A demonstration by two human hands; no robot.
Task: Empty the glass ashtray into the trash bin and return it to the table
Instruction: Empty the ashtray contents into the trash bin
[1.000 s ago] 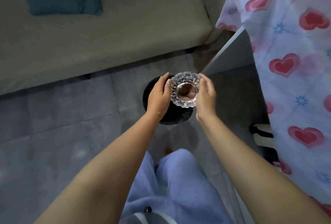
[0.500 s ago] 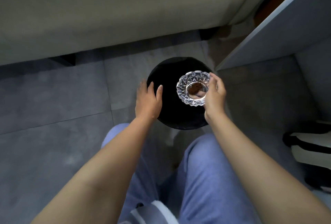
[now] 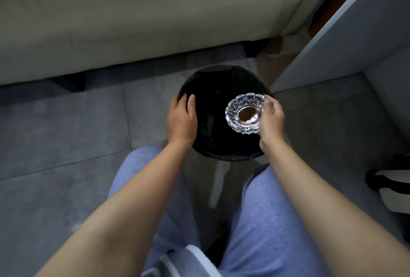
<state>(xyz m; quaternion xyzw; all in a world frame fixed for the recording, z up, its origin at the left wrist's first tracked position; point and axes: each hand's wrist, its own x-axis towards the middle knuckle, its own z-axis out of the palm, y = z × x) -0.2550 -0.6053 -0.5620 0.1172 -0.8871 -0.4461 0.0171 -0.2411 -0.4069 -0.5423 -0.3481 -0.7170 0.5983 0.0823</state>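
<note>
Your left hand (image 3: 182, 119) moved to grip the trash bin (image 3: 221, 81) at 9 o'clock; right hand (image 3: 271, 121) holds the glass ashtray (image 3: 245, 113) above, untipped.

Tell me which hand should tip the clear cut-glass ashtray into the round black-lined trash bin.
Right. The right hand grips the clear cut-glass ashtray by its rim over the round black-lined trash bin, brown residue inside. The left hand holds the bin's rim, probably steadying it.

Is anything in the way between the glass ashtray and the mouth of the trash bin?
Nothing visible. The right hand holds the glass ashtray above the open trash bin; the left hand holds the rim, off to the side.
</note>
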